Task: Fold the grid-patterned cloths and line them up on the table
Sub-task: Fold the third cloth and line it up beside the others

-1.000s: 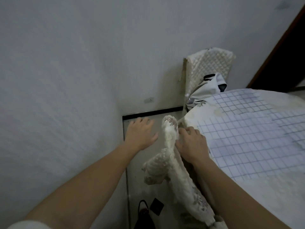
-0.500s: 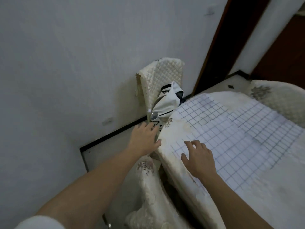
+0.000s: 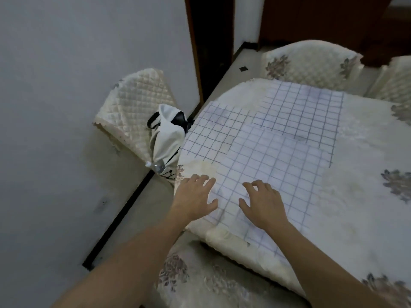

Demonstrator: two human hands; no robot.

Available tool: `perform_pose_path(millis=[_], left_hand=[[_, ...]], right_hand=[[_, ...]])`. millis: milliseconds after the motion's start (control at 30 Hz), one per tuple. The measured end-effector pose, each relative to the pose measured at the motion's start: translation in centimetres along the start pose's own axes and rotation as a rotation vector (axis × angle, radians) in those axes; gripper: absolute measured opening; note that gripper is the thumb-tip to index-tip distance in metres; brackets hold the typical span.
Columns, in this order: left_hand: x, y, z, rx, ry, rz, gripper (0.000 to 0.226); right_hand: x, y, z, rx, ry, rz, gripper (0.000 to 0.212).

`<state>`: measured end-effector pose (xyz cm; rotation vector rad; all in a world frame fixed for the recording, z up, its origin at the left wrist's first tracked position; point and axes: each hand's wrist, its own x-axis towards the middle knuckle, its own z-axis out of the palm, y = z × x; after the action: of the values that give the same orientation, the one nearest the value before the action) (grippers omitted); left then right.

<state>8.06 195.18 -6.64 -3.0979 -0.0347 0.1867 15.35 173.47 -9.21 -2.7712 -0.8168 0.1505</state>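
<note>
Three white cloths with a blue grid lie flat and overlapping on the table [image 3: 364, 165], which wears a cream floral cover. The nearest grid cloth [image 3: 266, 170] reaches the table's front edge. A second grid cloth [image 3: 213, 134] lies at the far left, and a third grid cloth [image 3: 304, 112] lies farther back. My left hand [image 3: 193, 198] rests palm down on the near cloth's left edge, fingers spread. My right hand [image 3: 262, 203] hovers or rests on the same cloth a little to the right, fingers slightly curled. Neither hand holds anything.
A quilted cream chair [image 3: 133, 110] stands at the left by the wall, with a white bag [image 3: 166, 138] and a bottle on it. A floral padded chair [image 3: 200, 278] is right below me. More covered chairs [image 3: 311, 63] stand beyond the table. A dark doorway [image 3: 211, 41] lies behind.
The view swung right from the wall and floor onto the table. My right hand left the cream chair cover, and both hands moved onto the near grid cloth.
</note>
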Motion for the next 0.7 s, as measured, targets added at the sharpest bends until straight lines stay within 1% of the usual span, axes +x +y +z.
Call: perform_pose_path(millis=[167, 300, 433, 500, 567, 700], left_hand=[[1.9, 1.2, 2.5, -0.043, 0.005, 0.178, 0.068], [2.1, 1.8, 4.8, -0.072, 0.0, 0.417, 0.072], [1.4, 2.1, 7.2, -0.082, -0.009, 0.633, 0.077], [1.0, 2.1, 8.3, -0.052, -0.006, 0.689, 0.079], [0.7, 1.9, 9.1, -0.011, -0.011, 0.709, 0.079], [0.5, 1.7, 10.0, -0.017, -0.004, 0.719, 0.072]], right_hand=[[-3.1, 3.1, 1.0, -0.013, -0.033, 0.13, 0.05], [-6.4, 4.8, 2.2, -0.046, -0.073, 0.203, 0.052], [-10.2, 5.2, 3.7, -0.054, -0.093, 0.185, 0.063], [-11.6, 5.1, 4.6, -0.073, -0.118, 0.157, 0.066], [-12.7, 5.1, 5.4, -0.093, -0.133, 0.145, 0.066], [-13.8, 5.0, 6.6, -0.106, -0.087, 0.129, 0.061]])
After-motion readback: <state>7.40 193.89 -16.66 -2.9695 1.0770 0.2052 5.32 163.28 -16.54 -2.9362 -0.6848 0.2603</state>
